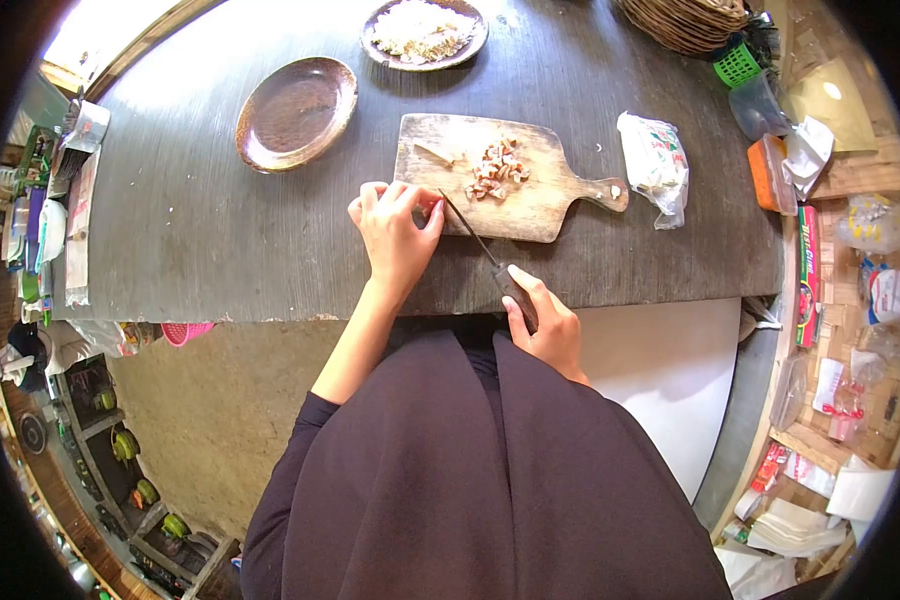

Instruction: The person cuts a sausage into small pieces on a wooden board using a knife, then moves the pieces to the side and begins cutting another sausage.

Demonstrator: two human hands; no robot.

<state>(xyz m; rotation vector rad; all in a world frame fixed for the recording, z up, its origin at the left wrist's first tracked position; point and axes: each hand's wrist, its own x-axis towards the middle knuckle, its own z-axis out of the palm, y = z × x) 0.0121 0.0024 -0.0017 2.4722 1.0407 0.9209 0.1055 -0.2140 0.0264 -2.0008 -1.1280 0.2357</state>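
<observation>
My right hand [548, 325] is wrapped around the dark handle of a knife [477, 236], whose thin blade points up and left over the near edge of a wooden cutting board [540, 215]. By the board's near left corner, my left hand [398, 235] has its fingers curled in, close to the knife tip. Whatever it may pinch is hidden by the fingers. Small chopped brown pieces [497, 168] with paler insides lie in a loose pile mid-board. A thin sliver [433, 154] rests at the board's upper left.
Beyond the board stand a brown oval plate [297, 112] and a second plate [373, 47] heaped with pale crumbly food [422, 30]. A white plastic packet [654, 165] lies right of the board handle. A woven basket [685, 22] and green plastic basket [736, 66] sit far right.
</observation>
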